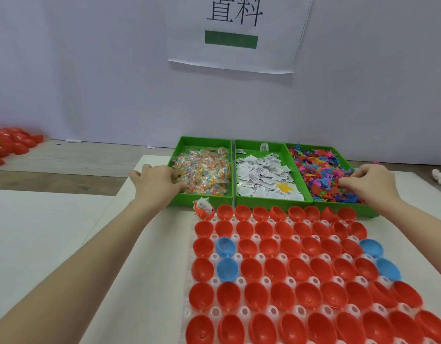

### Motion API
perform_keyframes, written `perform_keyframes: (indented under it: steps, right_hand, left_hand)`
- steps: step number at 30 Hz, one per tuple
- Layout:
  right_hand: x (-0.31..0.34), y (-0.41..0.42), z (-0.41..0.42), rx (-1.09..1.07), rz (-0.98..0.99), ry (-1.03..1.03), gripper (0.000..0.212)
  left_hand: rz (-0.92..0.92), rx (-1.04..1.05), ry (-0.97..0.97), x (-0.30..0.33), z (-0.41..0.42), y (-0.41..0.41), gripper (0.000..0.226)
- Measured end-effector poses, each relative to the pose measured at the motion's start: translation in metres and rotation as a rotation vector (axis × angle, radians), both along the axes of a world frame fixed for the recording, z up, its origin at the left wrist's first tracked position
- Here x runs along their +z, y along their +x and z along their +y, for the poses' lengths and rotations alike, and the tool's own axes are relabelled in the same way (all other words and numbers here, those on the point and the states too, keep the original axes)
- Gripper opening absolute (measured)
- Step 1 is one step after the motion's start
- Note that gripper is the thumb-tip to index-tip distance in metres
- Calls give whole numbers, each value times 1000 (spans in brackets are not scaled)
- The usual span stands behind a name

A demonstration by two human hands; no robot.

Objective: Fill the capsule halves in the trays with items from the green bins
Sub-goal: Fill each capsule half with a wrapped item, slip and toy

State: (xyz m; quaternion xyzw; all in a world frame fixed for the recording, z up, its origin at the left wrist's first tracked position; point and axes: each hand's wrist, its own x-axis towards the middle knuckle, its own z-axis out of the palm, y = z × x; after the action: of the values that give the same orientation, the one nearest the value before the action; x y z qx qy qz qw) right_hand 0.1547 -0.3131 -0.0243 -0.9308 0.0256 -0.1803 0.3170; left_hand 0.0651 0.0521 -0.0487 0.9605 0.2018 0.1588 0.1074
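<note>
A white tray (pixel 241 312) of open capsule halves (pixel 276 269) is laid on the near part of the worktop (pixel 40 232), most of them red, four of them blue. Only the half at the far left corner (pixel 204 211) is seen to be filled – an orange figure and a small white packet stick out of it. Directly behind the tray three green bins are set side by side, touching: the left bin (pixel 202 145) is filled with clear sachets of coloured pieces, the middle bin (pixel 260 147) with white printed packets and one yellow star-shaped piece (pixel 285 188), the right bin (pixel 321 208) with small plastic figures in pink, blue, orange and purple.

The left hand (pixel 156 181) is reached over the left bin's near corner, its fingers curled down among the sachets; whether one is gripped cannot be told. The right hand (pixel 371 181) is held over the right bin, fingertips drawn together on the figures – a pinch, it seems.

Red capsule pieces (pixel 13 142) are heaped at the far left edge, and a printed paper sign (pixel 237 33) is fixed to the wall behind
</note>
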Motion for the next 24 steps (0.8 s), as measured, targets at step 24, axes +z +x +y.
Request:
perform_keyframes:
  steps: [24]
  right_hand:
    - [15,-1,46,169,148,391,30]
  left_hand:
    - [-582,-181,-1012,12,-31,-39,19]
